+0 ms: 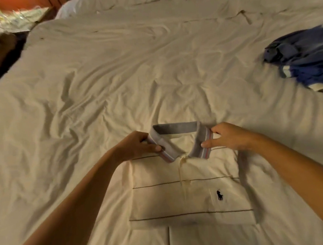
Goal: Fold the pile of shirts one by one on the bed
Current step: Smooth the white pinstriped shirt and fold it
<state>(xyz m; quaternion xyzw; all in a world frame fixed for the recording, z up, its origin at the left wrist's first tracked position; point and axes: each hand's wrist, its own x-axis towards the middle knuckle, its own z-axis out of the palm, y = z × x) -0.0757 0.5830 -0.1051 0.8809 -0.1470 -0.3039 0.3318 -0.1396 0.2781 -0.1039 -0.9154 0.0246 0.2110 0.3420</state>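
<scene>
Polo shirt [187, 198]: folded, flat on bed [112, 67] at 6 o'clock. Pinched at collar [174, 126] ends by left hand [137, 146] and right hand [231, 136]. Step: squaring collar, probably. Next: release, reach blue pile [312, 58] at 2 o'clock

Both bare forearms reach forward from the lower corners and angle inward. The left hand [137, 145] pinches the left side of the collar [174, 126] between thumb and curled fingers. The right hand [229, 136] pinches the right side likewise, its thumb pointing inward.
</scene>
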